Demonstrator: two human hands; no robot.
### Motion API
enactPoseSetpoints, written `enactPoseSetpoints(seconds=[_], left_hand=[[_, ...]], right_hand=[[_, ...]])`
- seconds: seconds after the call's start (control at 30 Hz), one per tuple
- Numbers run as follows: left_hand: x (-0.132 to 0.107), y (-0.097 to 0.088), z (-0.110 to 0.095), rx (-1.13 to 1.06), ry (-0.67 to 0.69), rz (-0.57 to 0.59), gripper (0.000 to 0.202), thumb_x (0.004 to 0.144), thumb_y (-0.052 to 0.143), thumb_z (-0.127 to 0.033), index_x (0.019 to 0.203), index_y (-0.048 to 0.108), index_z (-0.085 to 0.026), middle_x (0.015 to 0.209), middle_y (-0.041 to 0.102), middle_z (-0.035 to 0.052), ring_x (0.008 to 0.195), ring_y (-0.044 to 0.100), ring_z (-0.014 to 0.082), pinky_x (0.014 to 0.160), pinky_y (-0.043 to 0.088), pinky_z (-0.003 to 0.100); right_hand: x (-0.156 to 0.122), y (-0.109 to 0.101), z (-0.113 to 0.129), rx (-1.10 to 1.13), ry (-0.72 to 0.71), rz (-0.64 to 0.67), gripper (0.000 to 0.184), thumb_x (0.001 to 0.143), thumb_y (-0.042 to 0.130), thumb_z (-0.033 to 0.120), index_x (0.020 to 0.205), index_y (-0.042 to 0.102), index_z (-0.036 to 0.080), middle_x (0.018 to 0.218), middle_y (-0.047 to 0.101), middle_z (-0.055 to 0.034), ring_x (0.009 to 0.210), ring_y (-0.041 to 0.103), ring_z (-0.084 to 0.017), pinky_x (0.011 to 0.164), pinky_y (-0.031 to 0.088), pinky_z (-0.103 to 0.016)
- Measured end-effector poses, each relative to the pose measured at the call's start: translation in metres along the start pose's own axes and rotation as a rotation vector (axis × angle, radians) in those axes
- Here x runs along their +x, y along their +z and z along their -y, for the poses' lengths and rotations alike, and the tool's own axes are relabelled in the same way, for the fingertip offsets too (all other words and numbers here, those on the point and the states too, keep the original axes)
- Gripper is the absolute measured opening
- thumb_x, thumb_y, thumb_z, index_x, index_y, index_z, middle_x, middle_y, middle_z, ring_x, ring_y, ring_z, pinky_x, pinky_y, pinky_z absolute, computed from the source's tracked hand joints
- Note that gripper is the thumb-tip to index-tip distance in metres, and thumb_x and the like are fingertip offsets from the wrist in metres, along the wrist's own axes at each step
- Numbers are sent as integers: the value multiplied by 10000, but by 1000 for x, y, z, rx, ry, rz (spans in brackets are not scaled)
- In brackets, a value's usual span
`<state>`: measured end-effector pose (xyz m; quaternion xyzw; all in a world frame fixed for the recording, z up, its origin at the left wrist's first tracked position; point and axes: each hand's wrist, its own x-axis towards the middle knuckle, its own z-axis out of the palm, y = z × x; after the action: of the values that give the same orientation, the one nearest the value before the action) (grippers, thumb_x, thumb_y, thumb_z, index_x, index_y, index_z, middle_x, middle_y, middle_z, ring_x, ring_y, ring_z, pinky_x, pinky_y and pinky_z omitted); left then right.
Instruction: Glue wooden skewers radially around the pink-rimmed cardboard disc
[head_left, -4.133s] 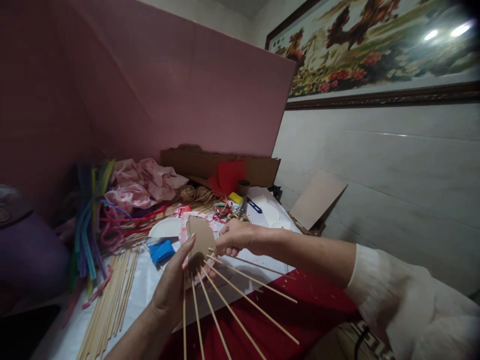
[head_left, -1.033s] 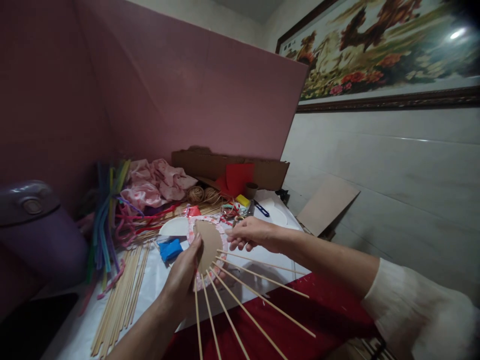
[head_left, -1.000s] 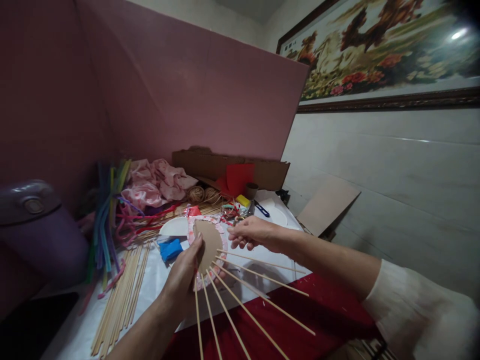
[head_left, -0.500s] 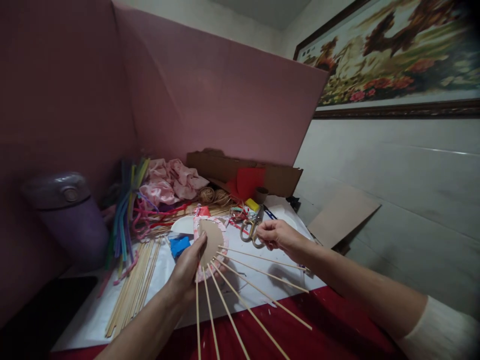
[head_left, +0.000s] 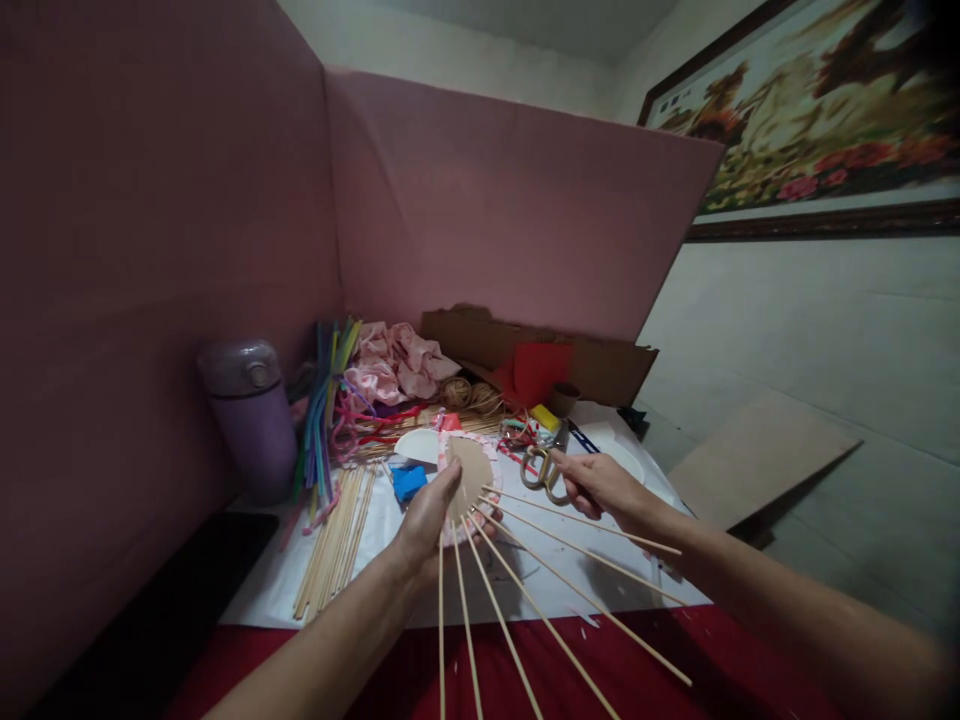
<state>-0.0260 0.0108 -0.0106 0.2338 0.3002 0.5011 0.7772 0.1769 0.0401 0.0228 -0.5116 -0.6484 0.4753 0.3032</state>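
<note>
My left hand (head_left: 435, 510) grips a round cardboard disc (head_left: 471, 465) with a pink and white ruffled edge, thumb on its face and fingers beneath. Several thin wooden sticks (head_left: 517, 590) fan out from the disc's lower edge toward me. To the right, my right hand (head_left: 604, 485) has its thumb and fingers closed at the handle loops of a pair of scissors (head_left: 534, 470), whose blades point away. A blue packet (head_left: 409, 483) and a white half-round piece (head_left: 417, 446) lie left of the disc.
Loose wooden sticks (head_left: 337, 540), pipe cleaners (head_left: 322, 410) and a purple bottle (head_left: 251, 420) stand or lie at left. Behind are crumpled pink cloth (head_left: 397, 360), twine balls (head_left: 480, 397), red paper (head_left: 541, 370) and cardboard (head_left: 615, 370). A blue cutter-like tool (head_left: 581, 436) lies beyond the scissors.
The whole view has shifted, so everything appears farther right. My left hand keeps hold of the disc, and my right hand stays by the scissors' handles.
</note>
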Motion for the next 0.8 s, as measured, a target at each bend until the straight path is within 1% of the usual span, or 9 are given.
enactPoseSetpoints(seconds=[0.13,0.2,0.27,0.4,0.43,0.53,0.6,0.7,0.8], left_hand=[[-1,1,-1,40,48,-77,287,721,494,-342,838,563,-90,578,612,62,449,572,153,390,456,248],[0,1,-4,26,48,-57,278,726,487,-340,831,557,-92,566,609,61,447,570,152,390,455,243],[1,-1,-7,-11,43,-6,278,741,464,-340,824,552,-90,551,604,64,437,565,140,384,446,222],[2,-8,-17,-31,35,40,318,757,429,-353,867,544,-78,564,612,88,390,539,118,332,401,189],[3,-9,-19,-28,38,46,334,756,429,-361,885,544,-74,573,614,91,385,536,116,323,394,188],[5,-12,-22,-29,83,67,354,752,436,-367,920,542,-75,594,616,84,420,553,122,354,418,200],[5,-13,-22,-18,130,43,347,749,444,-361,918,543,-75,594,615,77,436,561,130,390,446,222],[4,-12,-24,29,169,-10,353,745,448,-363,913,542,-67,564,609,73,409,551,136,391,455,241],[0,-8,-29,25,164,14,350,758,427,-351,922,537,-63,523,599,69,379,538,130,357,436,220]], right_hand=[[0,-1,1,-112,6,-16,328,715,462,426,528,439,157,431,453,30,342,302,-52,343,209,-190],[-2,-2,0,-202,-4,-16,212,677,517,329,568,476,152,513,522,3,397,369,-70,361,250,-190],[-6,-1,-1,-307,-59,-5,155,669,523,283,596,515,147,560,546,-10,461,420,-92,399,286,-198],[-16,11,-5,-595,-260,22,281,757,436,346,587,555,155,601,541,-19,560,458,-122,506,320,-225],[-17,15,-5,-678,-315,34,285,763,437,348,592,565,159,618,542,-23,579,459,-126,527,317,-230],[-17,30,-5,-868,-453,64,194,749,480,297,651,597,179,663,544,-25,603,449,-129,543,293,-233],[-13,36,-4,-915,-499,72,171,763,466,271,689,597,190,689,544,-21,592,443,-120,525,278,-227],[-3,35,-4,-980,-549,37,250,803,415,319,678,580,179,685,546,-24,588,447,-118,524,279,-228],[3,34,-2,-1095,-612,8,322,818,377,380,677,578,172,687,551,-39,624,469,-136,554,308,-243]])
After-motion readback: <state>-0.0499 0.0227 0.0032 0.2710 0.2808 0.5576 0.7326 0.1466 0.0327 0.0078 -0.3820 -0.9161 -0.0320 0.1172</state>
